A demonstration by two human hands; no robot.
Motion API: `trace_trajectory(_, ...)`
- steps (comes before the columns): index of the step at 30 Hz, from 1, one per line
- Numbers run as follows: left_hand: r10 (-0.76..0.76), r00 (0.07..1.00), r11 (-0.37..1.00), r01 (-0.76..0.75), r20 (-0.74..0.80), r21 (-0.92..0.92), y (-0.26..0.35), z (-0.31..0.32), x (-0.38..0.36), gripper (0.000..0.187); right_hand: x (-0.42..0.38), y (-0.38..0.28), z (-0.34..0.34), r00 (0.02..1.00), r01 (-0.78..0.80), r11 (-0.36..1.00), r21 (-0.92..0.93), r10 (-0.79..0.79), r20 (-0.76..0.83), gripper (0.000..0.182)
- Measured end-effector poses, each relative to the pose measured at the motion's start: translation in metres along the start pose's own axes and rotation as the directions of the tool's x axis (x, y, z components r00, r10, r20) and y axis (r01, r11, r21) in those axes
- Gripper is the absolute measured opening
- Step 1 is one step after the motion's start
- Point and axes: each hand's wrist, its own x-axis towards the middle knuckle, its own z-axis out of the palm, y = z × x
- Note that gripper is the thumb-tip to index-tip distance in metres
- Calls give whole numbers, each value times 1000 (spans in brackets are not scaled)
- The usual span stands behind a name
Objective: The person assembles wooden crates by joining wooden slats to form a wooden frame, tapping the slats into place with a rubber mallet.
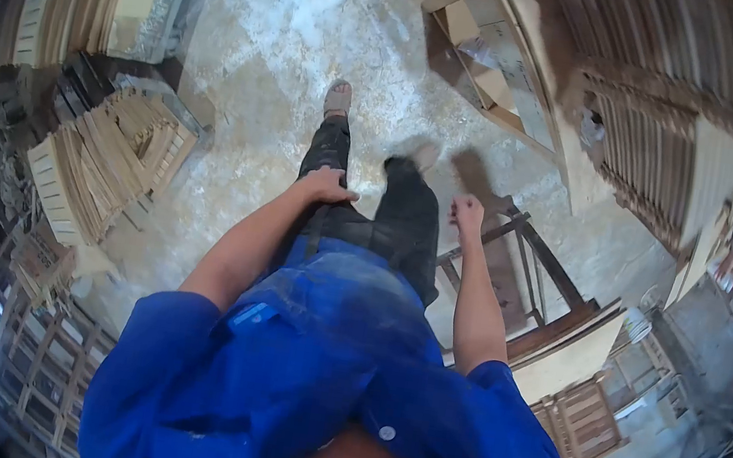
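Observation:
My left hand (328, 186) rests at the thigh of my dark trousers (410, 221), its thumb and fingers near the cloth; whether it grips anything is not clear. On the other side, my right hand (467, 215) hangs in the air with its fingers curled, nothing visible in it. Behind that hand stands a dark wooden frame (526, 261). A blue shirt (326, 317) covers my body. One sandalled foot (338, 98) is forward on the floor, and the other is blurred.
Stacked wooden slats (110, 155) stand on the left. At the upper right, a long wooden panel structure (535, 93) borders the floor (262, 36), beside tall stacks of wooden parts (640, 146). A pale board (573, 357) and a slatted wooden piece (583, 423) lie at the lower right.

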Motion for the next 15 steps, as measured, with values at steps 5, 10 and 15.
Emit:
trace_trajectory(5,-288,940,954,299,-182,32,47,-17,12,102,151,-77,61,983,114,983,-146,-91,161,27)
trace_trajectory(10,-366,889,930,337,-277,-149,53,-5,83,95,361,-79,108,915,387,701,-599,-371,157,48)
trace_trajectory(15,-353,856,936,320,-377,-150,62,-12,123,79,490,-93,93,868,408,706,-579,-497,4,63)
